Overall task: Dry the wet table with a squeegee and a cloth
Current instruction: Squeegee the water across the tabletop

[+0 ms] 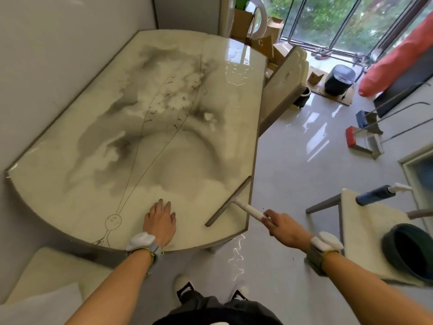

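Daylight from a tall window (pixel 351 19) gleams on the pale floor (pixel 293 148).

Both forearms bare down to the lower frame edge.

Behind left hand (pixel 160 221), lower centre-left: grey fabric wrist strap (pixel 157 251) with a white rounded module (pixel 140 240) on top. A thin yellow-green cord (pixel 150 249) runs along the strap edge.

Behind right hand (pixel 283 227), lower right: matching grey strap (pixel 316 256), matching white module (pixel 328 240), and the same yellow-green cord trim.

Bottom centre: black top (pixel 218 316) with a small white patch at the very edge, and dark grey trousers (pixel 201 299). Two shoes with white toes and black uppers, one left (pixel 181 281) and one right (pixel 242 292).
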A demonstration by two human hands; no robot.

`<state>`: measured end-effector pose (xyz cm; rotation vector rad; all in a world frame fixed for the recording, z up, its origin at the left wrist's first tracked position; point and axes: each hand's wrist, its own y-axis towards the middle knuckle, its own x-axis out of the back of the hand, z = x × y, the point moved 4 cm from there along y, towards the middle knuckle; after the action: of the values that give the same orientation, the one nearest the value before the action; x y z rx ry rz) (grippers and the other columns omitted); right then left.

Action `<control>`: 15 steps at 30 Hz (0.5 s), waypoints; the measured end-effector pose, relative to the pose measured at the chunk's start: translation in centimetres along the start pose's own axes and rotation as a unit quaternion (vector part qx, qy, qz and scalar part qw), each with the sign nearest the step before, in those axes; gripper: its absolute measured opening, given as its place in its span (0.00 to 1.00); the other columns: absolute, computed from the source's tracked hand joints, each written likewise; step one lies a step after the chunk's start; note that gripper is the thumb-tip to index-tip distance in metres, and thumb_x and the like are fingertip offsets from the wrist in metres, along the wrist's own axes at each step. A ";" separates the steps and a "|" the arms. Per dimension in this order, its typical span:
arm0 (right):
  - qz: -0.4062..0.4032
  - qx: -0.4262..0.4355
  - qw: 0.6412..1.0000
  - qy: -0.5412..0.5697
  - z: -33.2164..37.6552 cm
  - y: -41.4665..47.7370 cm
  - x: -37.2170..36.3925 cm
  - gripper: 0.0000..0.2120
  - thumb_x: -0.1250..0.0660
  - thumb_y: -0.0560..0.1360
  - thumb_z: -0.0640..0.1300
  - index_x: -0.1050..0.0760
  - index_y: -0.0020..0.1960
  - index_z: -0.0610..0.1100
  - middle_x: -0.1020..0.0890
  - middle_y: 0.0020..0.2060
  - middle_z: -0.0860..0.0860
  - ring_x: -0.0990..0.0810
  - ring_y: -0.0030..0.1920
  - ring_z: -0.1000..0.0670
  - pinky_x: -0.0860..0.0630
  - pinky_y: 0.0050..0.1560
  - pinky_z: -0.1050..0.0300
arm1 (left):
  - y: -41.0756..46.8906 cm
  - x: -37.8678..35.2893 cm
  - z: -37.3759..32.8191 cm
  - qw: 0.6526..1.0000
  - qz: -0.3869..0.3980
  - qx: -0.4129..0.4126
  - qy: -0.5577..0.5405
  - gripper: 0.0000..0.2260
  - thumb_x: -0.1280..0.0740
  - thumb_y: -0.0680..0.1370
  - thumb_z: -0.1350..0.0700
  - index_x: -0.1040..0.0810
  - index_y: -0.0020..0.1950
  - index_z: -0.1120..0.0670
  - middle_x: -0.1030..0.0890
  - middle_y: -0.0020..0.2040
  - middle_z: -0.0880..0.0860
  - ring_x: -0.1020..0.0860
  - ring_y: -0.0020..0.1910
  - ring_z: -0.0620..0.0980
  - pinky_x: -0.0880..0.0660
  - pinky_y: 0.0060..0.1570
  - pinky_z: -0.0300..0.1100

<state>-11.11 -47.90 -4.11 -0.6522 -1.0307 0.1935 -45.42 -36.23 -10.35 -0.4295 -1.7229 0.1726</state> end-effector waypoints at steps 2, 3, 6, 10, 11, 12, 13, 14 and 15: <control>0.004 -0.001 1.000 -0.002 1.4 0.3 -0.2 0.12 0.46 0.83 0.55 0.29 0.57 0.50 0.20 0.42 0.49 0.21 0.41 0.49 0.27 0.42 0.57 | 0.5 0.0 0.2 1.000 -0.001 -0.010 0.001 0.23 0.48 0.83 0.49 0.41 0.77 0.53 0.42 0.78 0.55 0.42 0.75 0.55 0.40 0.70 0.48; 0.007 0.005 1.000 -0.001 2.6 0.7 -0.3 0.13 0.46 0.83 0.55 0.28 0.58 0.49 0.21 0.42 0.49 0.21 0.41 0.49 0.26 0.42 0.57 | 0.7 0.1 0.4 1.000 -0.002 -0.014 -0.002 0.23 0.48 0.83 0.49 0.40 0.77 0.53 0.42 0.78 0.55 0.41 0.75 0.55 0.40 0.70 0.48; 0.018 0.040 0.999 -0.019 6.9 2.1 -0.9 0.17 0.47 0.83 0.54 0.27 0.59 0.44 0.21 0.42 0.47 0.22 0.41 0.46 0.25 0.44 0.53 | 0.6 0.4 1.5 1.000 -0.001 -0.013 -0.017 0.22 0.47 0.83 0.49 0.40 0.77 0.53 0.42 0.78 0.55 0.41 0.75 0.55 0.39 0.69 0.49; 0.031 0.084 0.995 -0.046 12.8 4.3 -1.6 0.17 0.47 0.83 0.54 0.27 0.60 0.44 0.22 0.44 0.47 0.22 0.43 0.46 0.26 0.45 0.53 | 0.3 1.3 3.1 0.999 -0.007 0.004 -0.036 0.22 0.48 0.83 0.49 0.40 0.77 0.53 0.43 0.78 0.55 0.40 0.74 0.55 0.39 0.69 0.49; 0.036 0.092 0.994 -0.055 13.8 4.6 -1.7 0.17 0.47 0.83 0.54 0.27 0.60 0.44 0.22 0.45 0.46 0.22 0.44 0.45 0.26 0.46 0.52 | 0.4 1.5 3.4 0.999 -0.009 0.007 -0.038 0.22 0.48 0.83 0.49 0.40 0.77 0.53 0.43 0.78 0.55 0.41 0.74 0.55 0.39 0.69 0.49; 0.040 0.100 0.992 -0.064 14.4 4.9 -1.8 0.17 0.47 0.83 0.54 0.27 0.60 0.44 0.22 0.45 0.46 0.22 0.45 0.44 0.26 0.46 0.51 | 0.5 1.6 3.6 0.999 -0.011 0.009 -0.040 0.22 0.48 0.83 0.49 0.40 0.77 0.53 0.43 0.78 0.55 0.41 0.74 0.55 0.39 0.69 0.49; 0.041 0.104 0.991 -0.070 14.6 4.9 -1.7 0.17 0.47 0.83 0.54 0.27 0.60 0.44 0.22 0.46 0.45 0.22 0.45 0.44 0.26 0.47 0.50 | 0.6 1.8 3.6 0.999 -0.015 0.010 -0.042 0.22 0.48 0.83 0.49 0.40 0.77 0.53 0.43 0.78 0.55 0.41 0.74 0.56 0.39 0.69 0.49; 0.040 0.104 0.991 -0.072 14.4 4.9 -1.6 0.17 0.47 0.83 0.54 0.28 0.60 0.44 0.22 0.46 0.45 0.22 0.45 0.44 0.25 0.47 0.49 | 0.7 2.0 3.5 0.999 -0.016 0.010 -0.042 0.22 0.48 0.83 0.49 0.40 0.77 0.53 0.43 0.78 0.55 0.41 0.74 0.56 0.39 0.69 0.49; 0.036 0.101 0.992 -0.069 13.7 4.8 -1.1 0.17 0.47 0.83 0.55 0.28 0.60 0.45 0.22 0.46 0.45 0.22 0.45 0.44 0.24 0.48 0.49 | 0.9 2.0 3.2 0.999 -0.018 0.010 -0.040 0.22 0.48 0.83 0.49 0.40 0.77 0.53 0.43 0.78 0.55 0.41 0.74 0.56 0.39 0.69 0.49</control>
<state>-22.52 -38.99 -3.02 -0.4968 -1.1049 0.4059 -48.60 -34.22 -9.43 -0.3813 -1.8038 0.1829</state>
